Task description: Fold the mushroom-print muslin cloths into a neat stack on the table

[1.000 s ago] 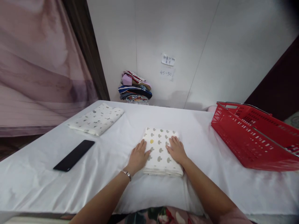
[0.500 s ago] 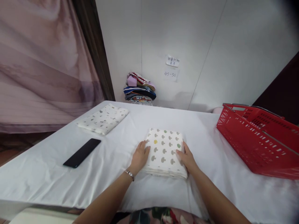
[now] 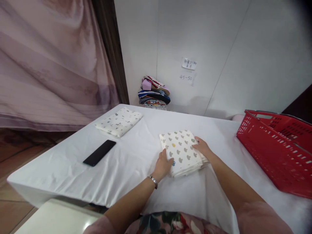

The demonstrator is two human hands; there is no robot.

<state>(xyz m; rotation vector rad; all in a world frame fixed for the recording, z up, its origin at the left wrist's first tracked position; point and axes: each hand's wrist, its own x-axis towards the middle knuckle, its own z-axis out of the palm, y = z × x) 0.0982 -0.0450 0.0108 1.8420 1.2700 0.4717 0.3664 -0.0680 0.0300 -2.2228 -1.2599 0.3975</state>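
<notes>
A folded white cloth [image 3: 181,151] printed with grey mushrooms, a few of them coloured, lies turned at an angle on the white-covered table. My left hand [image 3: 163,165] grips its near left edge, thumb on top and the other fingers along the side. At the right edge my right hand [image 3: 201,147] holds the cloth, its thumb over the print; some of its fingertips are hidden. A second folded white cloth [image 3: 119,122] with small dark prints lies flat at the far left of the table.
A black phone [image 3: 99,152] lies left of my hands. The red plastic basket [image 3: 275,152] stands on the right. Behind the table, a pile of folded fabrics [image 3: 154,92] rests by the wall, near paper notes [image 3: 187,70]. A white stool-like surface [image 3: 56,217] is at lower left.
The mushroom-print cloth has been turned counterclockwise between my hands, right side swung away from me. My view has shifted left, so the surroundings appear further right.
</notes>
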